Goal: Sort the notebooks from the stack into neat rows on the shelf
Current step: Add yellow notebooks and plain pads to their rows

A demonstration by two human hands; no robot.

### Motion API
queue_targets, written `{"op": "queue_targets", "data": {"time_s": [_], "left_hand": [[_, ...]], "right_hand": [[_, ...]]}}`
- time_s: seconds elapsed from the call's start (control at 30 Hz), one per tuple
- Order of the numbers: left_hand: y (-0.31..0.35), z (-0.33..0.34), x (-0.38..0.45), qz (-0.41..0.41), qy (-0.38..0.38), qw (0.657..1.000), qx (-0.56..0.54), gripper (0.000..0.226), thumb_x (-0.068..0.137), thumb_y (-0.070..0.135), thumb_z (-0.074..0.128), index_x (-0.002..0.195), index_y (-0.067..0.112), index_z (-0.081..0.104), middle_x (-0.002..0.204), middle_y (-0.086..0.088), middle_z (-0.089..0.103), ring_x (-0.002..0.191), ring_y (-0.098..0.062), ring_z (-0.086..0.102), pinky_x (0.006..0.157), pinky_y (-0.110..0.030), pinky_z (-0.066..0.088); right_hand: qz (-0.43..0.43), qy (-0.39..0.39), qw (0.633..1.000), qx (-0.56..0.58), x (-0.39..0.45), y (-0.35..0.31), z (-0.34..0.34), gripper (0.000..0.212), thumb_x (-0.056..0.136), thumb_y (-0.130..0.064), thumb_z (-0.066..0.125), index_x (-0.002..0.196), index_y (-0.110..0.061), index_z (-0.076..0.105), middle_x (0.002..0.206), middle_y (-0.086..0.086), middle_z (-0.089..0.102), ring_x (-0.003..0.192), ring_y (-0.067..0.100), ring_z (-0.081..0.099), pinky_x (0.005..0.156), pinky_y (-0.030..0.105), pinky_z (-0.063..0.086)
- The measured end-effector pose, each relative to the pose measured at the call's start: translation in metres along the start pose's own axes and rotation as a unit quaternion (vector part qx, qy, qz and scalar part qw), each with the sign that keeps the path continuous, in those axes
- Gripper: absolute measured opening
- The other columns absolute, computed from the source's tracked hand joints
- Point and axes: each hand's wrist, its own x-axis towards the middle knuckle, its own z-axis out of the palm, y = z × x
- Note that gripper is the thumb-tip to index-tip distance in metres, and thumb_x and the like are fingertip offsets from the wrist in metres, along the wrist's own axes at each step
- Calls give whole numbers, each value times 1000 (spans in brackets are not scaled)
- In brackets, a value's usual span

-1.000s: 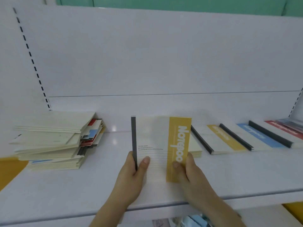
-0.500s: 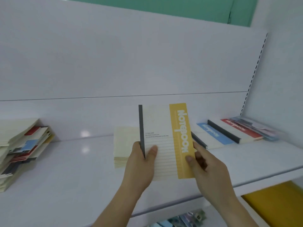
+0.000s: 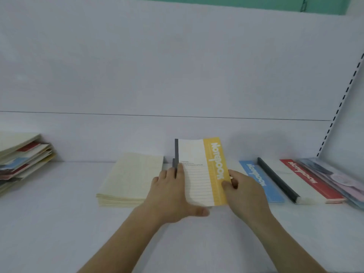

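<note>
Both hands' grip (image 3: 204, 191) pinches flat yellow-striped notebook (image 3: 201, 170).

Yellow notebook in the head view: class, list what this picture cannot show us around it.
- What lies under the yellow notebook: covered by it and both hands.
- Small print on its cover: too small.
- Messy stack: cut off by the left edge.
- Rightmost notebooks: blurred, cut off by the right edge.

Your left hand (image 3: 169, 196) and right hand (image 3: 244, 191) grip a yellow-striped notebook (image 3: 201, 170) by its side edges above the white shelf (image 3: 59, 233). Cream pile (image 3: 130, 178) just left; blue notebook (image 3: 258, 180) and red notebook (image 3: 307, 178) lie right. Messy stack (image 3: 21, 158) far left.
</note>
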Motion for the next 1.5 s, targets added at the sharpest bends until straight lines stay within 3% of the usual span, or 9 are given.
{"op": "queue_targets", "data": {"time_s": [0.07, 0.27, 0.43, 0.57, 0.7, 0.8, 0.9, 1.2, 1.5], "left_hand": [[-5, 0, 8, -7, -34, 998, 61, 138, 59, 85, 66, 157, 13, 2, 152, -4, 31, 139, -27, 30, 115, -42, 28], [-12, 7, 24, 0, -81, 989, 124, 121, 66, 88, 56, 153, 12, 22, 143, -5, 47, 132, -27, 40, 109, -41, 32], [-15, 4, 32, 18, -99, 979, 179, 88, 73, 87, 49, 128, 19, 49, 127, -5, 55, 125, -27, 44, 108, -45, 30], [-16, 4, 34, 15, -119, 977, 177, 84, 76, 85, 48, 127, 19, 49, 129, -6, 54, 129, -27, 41, 114, -51, 23], [-23, 0, 36, 29, -126, 980, 154, 75, 76, 82, 52, 119, 21, 51, 117, -4, 57, 122, -26, 45, 111, -45, 29], [-29, -4, 37, 44, -134, 980, 144, 59, 78, 78, 55, 100, 24, 44, 92, 3, 48, 108, -25, 47, 105, -40, 33], [-30, -6, 39, 52, -124, 981, 138, 53, 80, 72, 59, 95, 24, 42, 82, 6, 41, 90, -21, 43, 92, -36, 36], [-35, -7, 40, 65, -122, 986, 94, 52, 80, 65, 66, 102, 19, 53, 89, 3, 55, 87, -20, 49, 74, -31, 29], [-33, -8, 38, 52, -121, 986, 101, 54, 82, 63, 66, 112, 19, 55, 83, 6, 53, 86, -21, 49, 78, -31, 29]], "right_hand": [[-7, -23, 999, -35, 13, 6, 6, 14, 95, -27, 50, 98, -26, 64, 81, -9, 63, 78, 13, 57, 67, 31, 46], [-37, -58, 995, -72, 34, 22, 24, 15, 93, -29, 52, 84, -20, 59, 79, -2, 55, 81, 20, 53, 67, 34, 46], [-63, -70, 990, -104, 41, 25, 30, 26, 94, -33, 49, 70, -23, 48, 76, -1, 57, 76, 19, 54, 65, 31, 38], [-113, -51, 977, -172, 38, 28, 35, 23, 96, -39, 46, 79, -24, 51, 76, -4, 58, 78, 18, 55, 71, 31, 40], [-164, -81, 966, -182, 41, 29, 28, 40, 90, -60, 29, 69, -29, 41, 69, -7, 50, 79, 18, 50, 70, 29, 30], [-174, -198, 938, -225, 41, 27, 12, 70, 75, -86, 28, 102, -30, 60, 99, -7, 60, 109, 16, 46, 93, 30, 37], [-177, -257, 922, -229, 42, 25, 3, 92, 72, -83, 50, 143, -26, 42, 132, -6, 50, 135, 16, 30, 112, 29, 25], [-169, -265, 929, -195, 54, 31, 3, 92, 71, -77, 62, 148, -35, 33, 134, -12, 40, 132, 8, 31, 109, 25, 28], [-189, -287, 915, -210, 63, 33, 0, 88, 72, -76, 60, 147, -38, 32, 136, -13, 41, 135, 9, 29, 111, 27, 27]]}}
